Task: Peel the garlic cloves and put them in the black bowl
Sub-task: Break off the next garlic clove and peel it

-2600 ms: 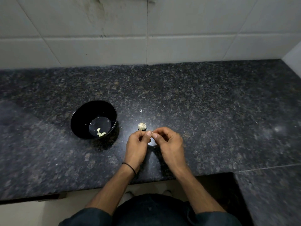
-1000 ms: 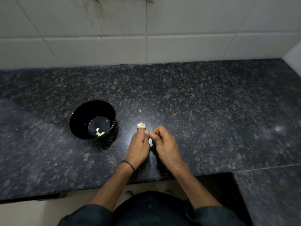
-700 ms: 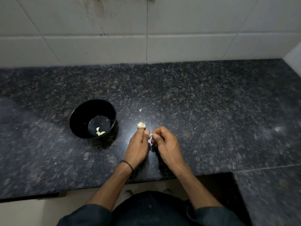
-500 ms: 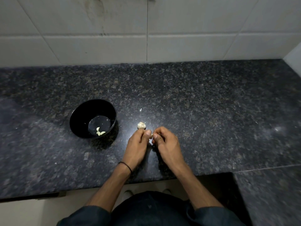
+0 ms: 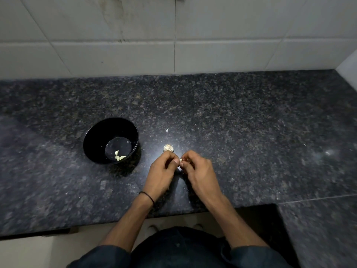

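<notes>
While both hands meet low of the frame's centre, a small garlic clove [image 5: 181,160] sits pinched between their fingertips, only a pale sliver of it showing. Left hand [image 5: 161,172]: fingers curled, thumb tip pressed to the clove's left side. Right hand [image 5: 200,172]: fingers curled over, tips gripping the clove from the right; how much skin is on the clove cannot be told, too small. Clove is held just above the countertop [image 5: 241,117], whether it touches the stone cannot be told. Garlic bulb [image 5: 168,147] rests on the counter at 12 o'clock from the left knuckles, just beside them, pale and knobbly. Black bowl [image 5: 95,139] stands upright at 10 o'clock from the hands, near but apart from the bulb; peeled cloves [image 5: 119,156] lie in its bottom toward the 5 o'clock side of the inner floor, about three of them bunched together. Skin scrap [image 5: 167,129] lies on the stone at 12 o'clock from the bulb, apart from it. Thin black wrist band [image 5: 148,197] circles the left wrist. Dark sleeves [image 5: 108,256] show at 6 o'clock in the frame. Counter is dark speckled granite, with a glare patch around the hands. White tiled wall [image 5: 222,55] runs along the counter's 12 o'clock edge.
</notes>
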